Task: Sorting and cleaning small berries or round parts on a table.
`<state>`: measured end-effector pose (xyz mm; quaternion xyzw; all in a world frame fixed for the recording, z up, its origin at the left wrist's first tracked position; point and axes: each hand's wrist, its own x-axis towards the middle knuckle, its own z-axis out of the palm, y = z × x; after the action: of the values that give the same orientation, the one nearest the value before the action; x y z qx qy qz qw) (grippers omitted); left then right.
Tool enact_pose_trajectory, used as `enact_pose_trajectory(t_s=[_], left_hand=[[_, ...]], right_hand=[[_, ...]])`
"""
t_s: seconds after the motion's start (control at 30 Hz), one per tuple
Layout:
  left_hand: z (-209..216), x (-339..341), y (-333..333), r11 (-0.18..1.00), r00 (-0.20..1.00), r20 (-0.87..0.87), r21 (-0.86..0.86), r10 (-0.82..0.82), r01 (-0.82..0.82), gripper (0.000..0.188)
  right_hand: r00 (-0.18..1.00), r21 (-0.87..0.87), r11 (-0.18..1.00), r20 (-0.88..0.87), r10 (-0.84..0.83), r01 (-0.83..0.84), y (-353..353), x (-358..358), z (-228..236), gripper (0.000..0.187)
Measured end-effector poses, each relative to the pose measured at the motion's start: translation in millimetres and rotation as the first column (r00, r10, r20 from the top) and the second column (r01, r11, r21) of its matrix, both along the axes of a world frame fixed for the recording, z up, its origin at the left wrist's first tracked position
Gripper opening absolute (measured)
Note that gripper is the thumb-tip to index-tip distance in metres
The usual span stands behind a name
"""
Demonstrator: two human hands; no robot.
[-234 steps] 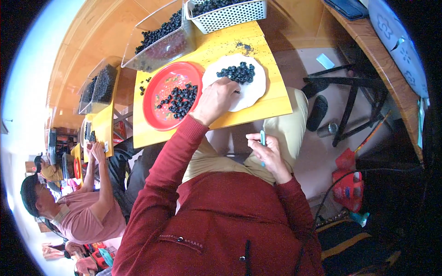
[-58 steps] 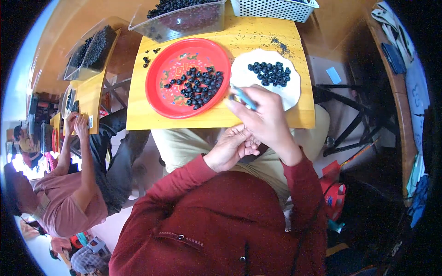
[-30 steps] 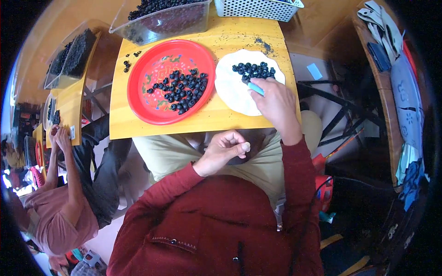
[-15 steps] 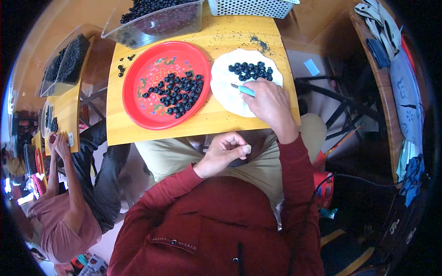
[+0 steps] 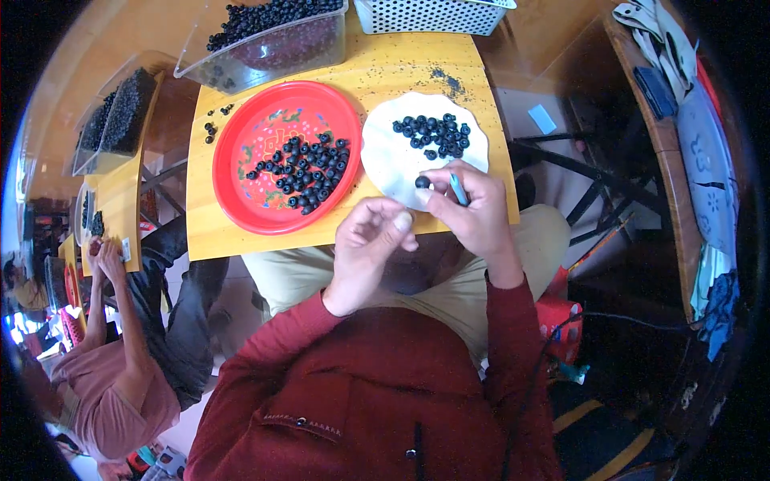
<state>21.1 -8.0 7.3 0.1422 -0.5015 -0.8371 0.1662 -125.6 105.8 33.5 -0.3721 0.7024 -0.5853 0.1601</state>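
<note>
My right hand [image 5: 475, 210] is over the near edge of a white scalloped plate [image 5: 387, 164]. Thumb and forefinger pinch a small round black ball [image 5: 423, 183], and a knife with a light blue handle [image 5: 458, 189] is tucked among the fingers; its blade cannot be made out. Just left of it is my left hand [image 5: 359, 250], loosely curled with thumb and fingers apart and nothing visible in it; a pale cover sits on the thumb tip. Several black balls [image 5: 437, 132] lie on the white plate. More lie on a red round tray [image 5: 226, 172] to the left.
A clear plastic bin [image 5: 281, 62] heaped with black balls and a white perforated basket [image 5: 433, 18] stand at the back of the yellow table [image 5: 265, 245]. Black crumbs [image 5: 451, 82] litter the far right. At the left, a person [image 5: 116, 385] works at another table.
My right hand has drawn back from the plate's middle and now holds a ball along with the knife. My left hand has risen toward it.
</note>
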Motion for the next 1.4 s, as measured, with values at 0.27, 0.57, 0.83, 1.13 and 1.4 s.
enact_pose_trajectory(t_s=[0.27, 0.57, 0.83, 1.13, 1.4], left_hand=[[7.8, -19.5, -2.8, 0.903, 0.992, -0.097, 0.413, -0.085, 0.117, 0.016], [7.4, -26.1, -2.9, 0.813, 0.964, -0.125, 0.518, -0.236, 0.266, 0.009], [1.2, -27.8, -1.9, 0.797, 0.939, -0.168, 0.495, -0.302, 0.345, 0.012], [6.0, -30.2, 2.2, 0.809, 0.944, -0.184, 0.486, -0.275, 0.330, 0.014], [-3.0, -28.6, 2.4, 0.867, 0.953, -0.127, 0.395, -0.277, 0.304, 0.018]], right_hand=[[0.994, -0.207, 0.972, 0.011, 0.111, -0.106, 15.2, 9.2, -10.0, 0.021], [0.990, -0.212, 0.967, -0.018, 0.142, -0.142, 28.1, 5.1, -12.3, 0.026], [0.989, -0.219, 0.965, -0.029, 0.144, -0.147, 35.4, 5.1, -13.0, 0.024], [0.998, -0.404, 0.913, -0.023, 0.061, -0.065, 35.9, 11.7, -23.7, 0.026], [0.995, -0.363, 0.928, -0.082, 0.051, -0.078, 39.4, 9.1, -26.3, 0.028]])
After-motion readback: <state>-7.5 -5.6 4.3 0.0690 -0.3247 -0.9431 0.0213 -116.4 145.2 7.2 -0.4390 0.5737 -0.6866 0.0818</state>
